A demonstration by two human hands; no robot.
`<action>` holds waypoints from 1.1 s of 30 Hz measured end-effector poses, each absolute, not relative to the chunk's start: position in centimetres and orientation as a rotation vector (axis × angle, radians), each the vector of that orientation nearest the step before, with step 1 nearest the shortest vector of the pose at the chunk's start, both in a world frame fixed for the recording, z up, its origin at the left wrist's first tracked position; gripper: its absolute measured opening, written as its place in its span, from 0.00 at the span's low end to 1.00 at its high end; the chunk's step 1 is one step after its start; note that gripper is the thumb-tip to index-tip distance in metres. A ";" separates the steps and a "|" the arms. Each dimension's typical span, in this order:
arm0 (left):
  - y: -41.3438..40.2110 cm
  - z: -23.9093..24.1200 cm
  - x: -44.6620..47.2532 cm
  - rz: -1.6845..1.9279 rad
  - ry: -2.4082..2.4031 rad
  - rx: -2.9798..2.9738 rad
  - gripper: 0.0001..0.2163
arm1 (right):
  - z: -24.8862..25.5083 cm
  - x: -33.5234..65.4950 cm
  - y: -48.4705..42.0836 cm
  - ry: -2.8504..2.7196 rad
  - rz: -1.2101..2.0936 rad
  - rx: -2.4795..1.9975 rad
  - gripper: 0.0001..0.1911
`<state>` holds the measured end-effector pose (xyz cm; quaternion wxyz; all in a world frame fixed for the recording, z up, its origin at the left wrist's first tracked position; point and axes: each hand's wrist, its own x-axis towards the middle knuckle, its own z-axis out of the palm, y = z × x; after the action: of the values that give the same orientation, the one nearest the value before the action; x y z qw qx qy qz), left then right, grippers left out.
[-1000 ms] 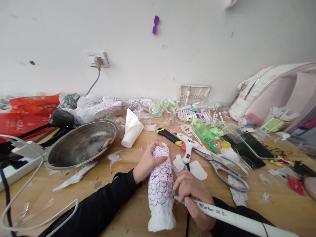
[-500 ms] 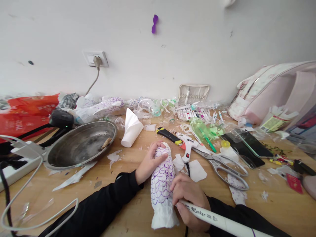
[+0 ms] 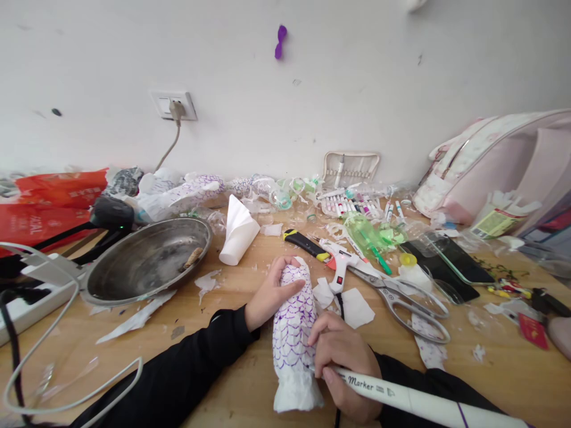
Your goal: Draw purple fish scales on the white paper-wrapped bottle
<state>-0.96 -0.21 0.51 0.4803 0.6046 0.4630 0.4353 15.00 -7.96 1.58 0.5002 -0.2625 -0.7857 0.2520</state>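
A white paper-wrapped object [image 3: 292, 327] with purple scale marks drawn on it lies on the wooden table [image 3: 214, 333] right in front of me. My left hand [image 3: 270, 292] is closed round its far end. My right hand [image 3: 341, 359] is closed on a white marker [image 3: 401, 399], whose tip rests against the lower side of the wrapped object. Both my sleeves are black.
A metal pan [image 3: 147, 261] sits at the left, beside a white power strip [image 3: 31, 294] and cables. A white paper cone [image 3: 236, 233], a utility knife [image 3: 306, 244], a glue gun [image 3: 341, 264], scissors [image 3: 401, 300], markers [image 3: 352, 207], a phone [image 3: 450, 261] and paper scraps lie around. A pink bag [image 3: 491, 160] stands at right.
My right hand with the marker has shifted left and closer along the wrapped object. The object has tilted slightly under my left hand's grip.
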 end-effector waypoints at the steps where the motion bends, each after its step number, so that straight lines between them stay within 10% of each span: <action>1: -0.2 0.5 -1.0 1.062 1.125 1.475 0.11 | 1.5 15.0 -8.0 -1.887 0.614 -0.639 0.16; 33: -1.4 0.7 -0.4 1.183 1.183 1.230 0.16 | 1.9 15.3 -7.8 -1.699 0.712 -0.586 0.15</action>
<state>-0.42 -1.43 0.74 0.5080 0.5102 0.4907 0.4908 15.28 -7.75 1.93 0.5682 -0.2493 -0.7233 0.3030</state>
